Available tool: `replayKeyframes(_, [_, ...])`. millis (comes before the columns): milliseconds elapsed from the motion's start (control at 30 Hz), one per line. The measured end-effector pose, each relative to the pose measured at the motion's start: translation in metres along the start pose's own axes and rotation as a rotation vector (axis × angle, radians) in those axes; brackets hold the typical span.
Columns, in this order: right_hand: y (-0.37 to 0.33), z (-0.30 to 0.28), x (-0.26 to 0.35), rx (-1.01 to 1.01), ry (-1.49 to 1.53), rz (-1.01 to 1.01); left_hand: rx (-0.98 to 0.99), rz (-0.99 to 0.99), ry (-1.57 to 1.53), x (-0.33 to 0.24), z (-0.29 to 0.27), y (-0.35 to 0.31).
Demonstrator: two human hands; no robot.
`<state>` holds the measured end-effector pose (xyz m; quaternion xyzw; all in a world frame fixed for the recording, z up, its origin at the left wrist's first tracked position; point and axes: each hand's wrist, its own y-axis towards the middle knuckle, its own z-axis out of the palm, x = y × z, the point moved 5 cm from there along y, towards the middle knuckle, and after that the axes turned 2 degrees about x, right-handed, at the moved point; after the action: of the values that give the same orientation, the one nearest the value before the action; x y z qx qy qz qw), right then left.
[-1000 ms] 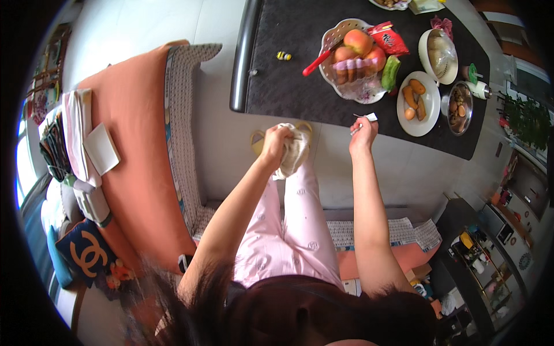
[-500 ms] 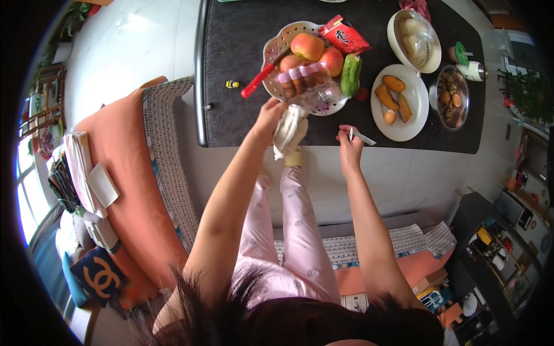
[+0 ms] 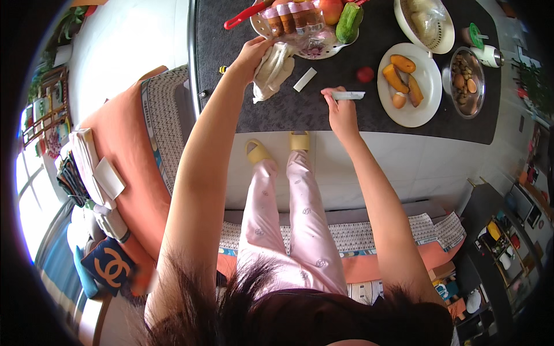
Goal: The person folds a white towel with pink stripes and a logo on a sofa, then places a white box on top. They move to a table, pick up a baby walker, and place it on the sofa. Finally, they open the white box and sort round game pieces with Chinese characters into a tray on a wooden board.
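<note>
My left hand [image 3: 252,56] is closed at a crumpled off-white cloth bag [image 3: 273,72], its fingertips at the near rim of a white perforated fruit basket [image 3: 316,52]. Inside the basket are a pack of small brown bottles with pink caps [image 3: 292,19], a cucumber [image 3: 348,24], an apple [image 3: 331,10] and clear plastic. A red-handled utensil [image 3: 245,15] lies across its left side. Between thumb and fingers, my right hand [image 3: 344,115] grips a slim white stick-shaped packet [image 3: 348,95] above the table. A short white strip [image 3: 304,79] lies on the dark tabletop between my hands.
A small red fruit [image 3: 365,74] sits near a white oval plate [image 3: 426,111] of orange pieces and an egg. Right of it stand a metal bowl [image 3: 468,108] of nuts and eggs, a white colander [image 3: 441,41] and a white bottle [image 3: 489,56]. An orange-covered sofa [image 3: 124,173] is left.
The fruit basket has slid farther away, and my left hand and the cloth bag have moved with it. The white strip now shows. My right hand has come farther over the table with its packet.
</note>
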<state>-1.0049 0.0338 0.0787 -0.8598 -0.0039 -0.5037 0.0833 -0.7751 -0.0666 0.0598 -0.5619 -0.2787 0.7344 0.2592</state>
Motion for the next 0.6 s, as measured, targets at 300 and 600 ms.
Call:
replayKeyframes(300, [-0.015, 0.028, -0.009, 0.054, -0.131, 0.203, -0.155, -0.087, -0.399, 0.081, -0.024, -0.092])
replayKeyframes(600, [-0.040, 0.014, 0.074, 0.417, 0.383, 0.417, -0.013, -0.045, -0.289, 0.105, -0.005, -0.186])
